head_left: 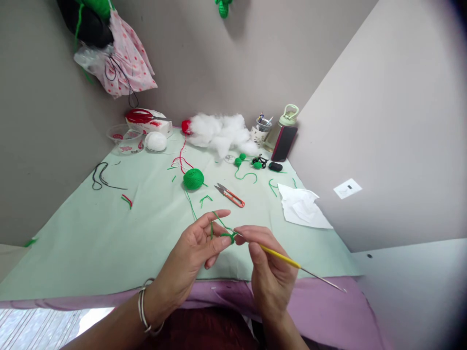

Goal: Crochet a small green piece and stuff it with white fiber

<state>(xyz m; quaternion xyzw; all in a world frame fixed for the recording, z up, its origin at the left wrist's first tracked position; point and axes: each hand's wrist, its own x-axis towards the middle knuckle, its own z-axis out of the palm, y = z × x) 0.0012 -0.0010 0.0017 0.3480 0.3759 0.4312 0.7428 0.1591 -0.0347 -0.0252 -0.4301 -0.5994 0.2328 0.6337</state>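
My left hand [199, 245] pinches a small piece of green crochet [228, 237] between thumb and fingers. Its raised index finger carries a strand of green yarn, which runs back to the green yarn ball [193, 179]. A crochet hook [284, 257] with a yellow handle and metal ends is gripped in my right hand [272, 267]. The hook's working tip meets the green piece close to my left fingertips, where the loops are too small to make out. Its other end points down to the right.
Orange thread snips [231, 196] lie just beyond my hands. White stuffing [222, 133], a white yarn ball [156, 141], a plastic tub [126, 141], a phone [284, 144] and a bottle [273, 138] line the back. Crumpled paper [304, 206] sits at right; small green balls [238, 162] lie near the stuffing.
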